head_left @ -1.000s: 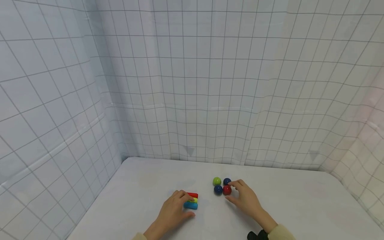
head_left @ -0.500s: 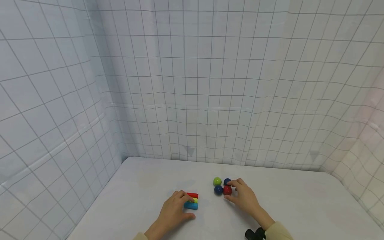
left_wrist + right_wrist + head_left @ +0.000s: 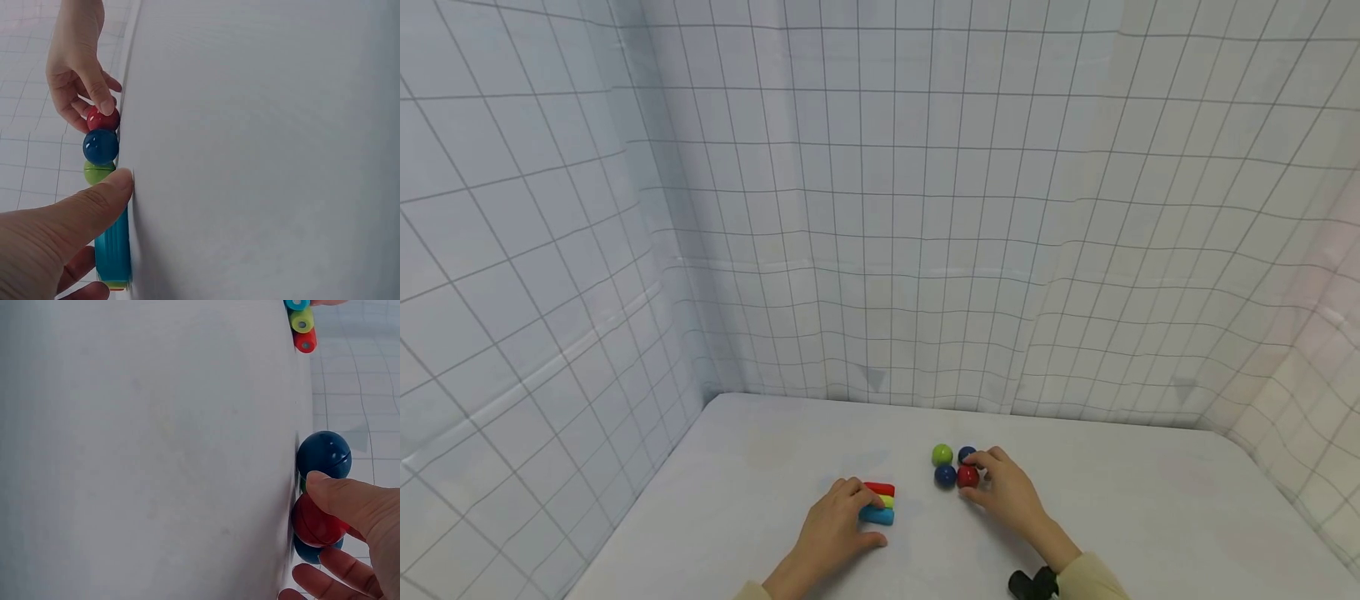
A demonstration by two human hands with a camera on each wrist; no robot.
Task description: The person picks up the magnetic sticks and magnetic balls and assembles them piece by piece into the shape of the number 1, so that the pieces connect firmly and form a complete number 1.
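My right hand is at a cluster of shiny balls, its thumb and index finger on either side of the red ball. In the right wrist view the thumb lies against the red ball, with other fingers curled beneath. One dark blue ball sits left of it, another dark blue ball behind, and a green ball at back left. My left hand rests over the left ends of a red cylinder, a yellow-green cylinder and a blue cylinder, its thumb held away from them.
Balls and cylinders lie on a white table. White grid-patterned curtains rise behind it and at both sides. A black device sits by the right sleeve's cuff.
My right hand has drawn slightly left, its thumb and index finger closing in around the red ball. The left hand, cylinders and balls stay practically where they were.
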